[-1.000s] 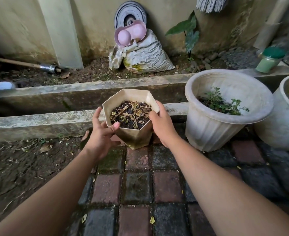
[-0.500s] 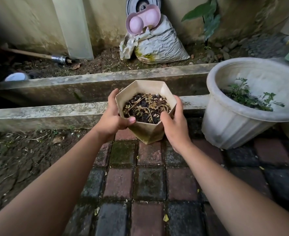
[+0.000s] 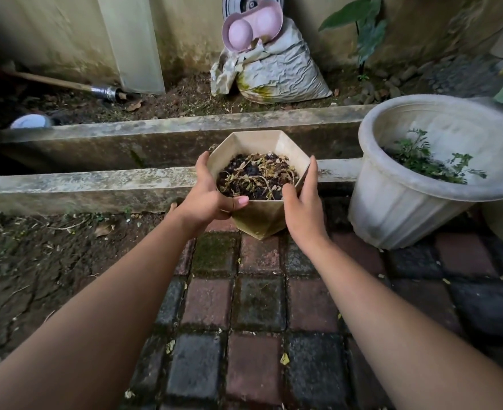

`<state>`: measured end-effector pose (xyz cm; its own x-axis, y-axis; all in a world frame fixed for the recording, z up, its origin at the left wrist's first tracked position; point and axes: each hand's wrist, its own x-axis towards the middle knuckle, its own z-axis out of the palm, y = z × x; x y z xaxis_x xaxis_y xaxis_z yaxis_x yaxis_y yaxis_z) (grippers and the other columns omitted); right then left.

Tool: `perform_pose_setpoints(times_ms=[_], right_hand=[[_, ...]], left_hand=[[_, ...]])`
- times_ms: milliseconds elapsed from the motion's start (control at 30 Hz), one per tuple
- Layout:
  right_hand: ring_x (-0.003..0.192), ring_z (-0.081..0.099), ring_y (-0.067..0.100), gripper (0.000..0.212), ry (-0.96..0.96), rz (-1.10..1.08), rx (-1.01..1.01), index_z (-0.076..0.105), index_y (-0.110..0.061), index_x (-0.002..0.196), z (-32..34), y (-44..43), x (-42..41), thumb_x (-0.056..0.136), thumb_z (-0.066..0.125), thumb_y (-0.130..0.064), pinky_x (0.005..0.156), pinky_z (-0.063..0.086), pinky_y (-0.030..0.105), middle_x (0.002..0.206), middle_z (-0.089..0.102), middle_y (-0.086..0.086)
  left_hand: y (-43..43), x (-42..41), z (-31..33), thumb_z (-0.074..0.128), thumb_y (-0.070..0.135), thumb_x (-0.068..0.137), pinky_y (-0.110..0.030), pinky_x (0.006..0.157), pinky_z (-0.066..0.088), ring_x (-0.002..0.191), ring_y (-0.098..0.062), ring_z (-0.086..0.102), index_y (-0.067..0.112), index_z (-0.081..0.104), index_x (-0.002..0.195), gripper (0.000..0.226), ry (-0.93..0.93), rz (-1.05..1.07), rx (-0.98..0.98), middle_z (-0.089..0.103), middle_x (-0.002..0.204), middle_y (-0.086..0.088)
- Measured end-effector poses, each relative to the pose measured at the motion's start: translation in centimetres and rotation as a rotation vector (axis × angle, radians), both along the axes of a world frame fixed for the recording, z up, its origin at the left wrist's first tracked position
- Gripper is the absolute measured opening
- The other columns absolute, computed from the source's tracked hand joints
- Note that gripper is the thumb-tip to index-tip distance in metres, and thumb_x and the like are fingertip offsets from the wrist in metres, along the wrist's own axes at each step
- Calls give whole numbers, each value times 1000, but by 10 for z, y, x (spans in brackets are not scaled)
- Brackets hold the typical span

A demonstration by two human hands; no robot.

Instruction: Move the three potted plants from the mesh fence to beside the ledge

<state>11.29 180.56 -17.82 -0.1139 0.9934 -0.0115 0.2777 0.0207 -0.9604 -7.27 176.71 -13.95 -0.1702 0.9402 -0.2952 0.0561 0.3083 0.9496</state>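
**Setting the faceted pot down beside the ledge**

Looking through the head camera, the only view I have, I see both hands clasped on the beige hexagonal pot [image 3: 259,179]. My left hand [image 3: 209,199] wraps its left wall with the thumb hooked over the near rim; my right hand [image 3: 302,202] presses flat against the right wall, thumb on the rim too. The pot holds dark soil and dry, withered stems. Its pointed base sits at or just above the brick paving [image 3: 253,306], right against the near concrete ledge [image 3: 96,184]; I cannot tell whether it bears weight yet.

A large white round pot [image 3: 416,202] with a small green plant stands near on the right, also beside the ledge.

My worry is the base. It tapers to a narrow foot, and the pavers look mossy and uneven, so letting go before it settles flat could tip it and spill soil. A thumb dragging off the rim could pull it forward, and sliding it rightward risks a knock against the white pot.
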Motion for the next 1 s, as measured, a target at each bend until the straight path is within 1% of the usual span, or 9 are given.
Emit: perform_pose_setpoints(times_ms=[100, 200, 333, 467, 567, 667, 767, 867, 1000], right_hand=[[96, 58, 25, 69, 4, -14, 28, 2, -27, 167, -5, 0, -4, 109, 39, -23, 68, 38, 20, 156, 49, 20], [97, 57, 27, 67, -6, 16, 25, 5, -26, 167, -4, 6, 0, 109, 38, -21, 77, 39, 32, 149, 55, 19], [109, 58, 26, 64, 11, 31, 20, 12, -26, 163, 0, 6, 4, 107, 42, -19, 87, 42, 37, 149, 53, 13], [122, 55, 28, 63, -14, 65, 1, 11, -24, 161, 4, 9, 7, 107, 43, -19, 98, 43, 38, 154, 47, 10], [121, 56, 24, 65, -82, 82, 13, 19, -23, 162, 16, 14, 11, 106, 49, -13, 96, 47, 36, 155, 48, 9], [144, 43, 20, 63, -139, 79, 137, 41, -25, 158, 61, 18, 18, 101, 55, -2, 118, 39, 31, 161, 39, 8], [134, 39, 8, 59, -181, 149, 289, 53, -28, 149, 132, 13, 28, 94, 60, -8, 113, 26, 7, 144, 43, 2], [133, 47, 24, 54, -301, 277, 341, 63, -32, 140, 218, 19, 35, 92, 65, -8, 117, 35, 36, 134, 50, -2], [129, 51, 25, 46, -388, 261, 401, 68, -38, 130, 354, 23, 44, 90, 64, -15, 110, 39, 38, 128, 55, -11]], left_hand=[[0, -1, -3, 77, 11, 68, -48, 88, 53, 116, -23, 53, 44, -4, 162, 128, 27, 3, 7, 44, 127, 20], [0, -1, -3, 77, 15, 69, -47, 85, 54, 114, -22, 53, 44, -5, 161, 127, 59, 0, 1, 38, 140, 10], [0, -4, 2, 78, 14, 70, -42, 79, 56, 115, -28, 56, 43, -8, 161, 129, 56, -31, -39, 43, 126, 15], [2, -7, 5, 84, 5, 81, -46, 108, 37, 137, -30, 39, 31, -14, 164, 132, 186, -54, -69, 31, 149, -2], [5, -3, 20, 83, 6, 86, -41, 113, 33, 140, -26, 35, 23, -11, 167, 125, 339, -69, -119, 36, 156, -14], [2, -2, 70, 83, 26, 87, -59, 120, 37, 143, -38, 39, 33, 9, 166, 109, 761, -151, -144, 34, 157, -18], [-6, -4, 140, 77, 33, 91, -62, 120, 37, 143, -36, 38, 37, 23, 162, 89, 798, -227, -63, 38, 154, -13], [-15, -14, 225, 73, 30, 97, -57, 121, 40, 141, -28, 45, 34, 40, 156, 68, 770, -263, 86, 44, 151, -6], [-22, -31, 360, 71, 27, 99, -45, 123, 37, 140, -20, 45, 31, 48, 152, 59, 801, -262, 185, 47, 150, -3]])
